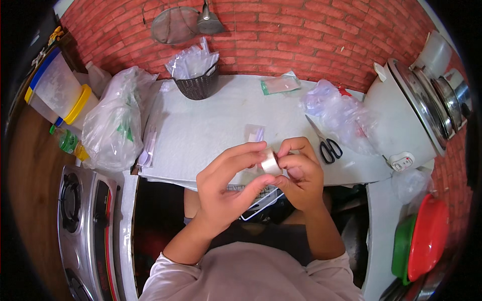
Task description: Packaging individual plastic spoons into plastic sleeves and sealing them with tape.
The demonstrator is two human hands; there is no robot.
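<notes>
Above the front edge of the white-covered table [211, 116], I hold a small roll of clear tape [272, 162] in both hands. My left hand [229, 177] grips the roll from the left, its fingers over the top and the thumb below. My right hand [303, 169] has bent fingertips at the roll's right side, partly hiding it. Just beyond my fingers lies a small clear plastic packet [255, 133] with pale strips inside. To the right rest scissors [329, 149] with black handles, their blades pointing away from me.
A dark woven basket [196, 85] of plastic-wrapped items stands by the brick wall. Crumpled plastic bags [331, 107] lie before a white rice cooker [395, 113] at right. A stuffed plastic bag [113, 120] stands left, above a gas stove [86, 222]. Red basin [429, 237] sits lower right.
</notes>
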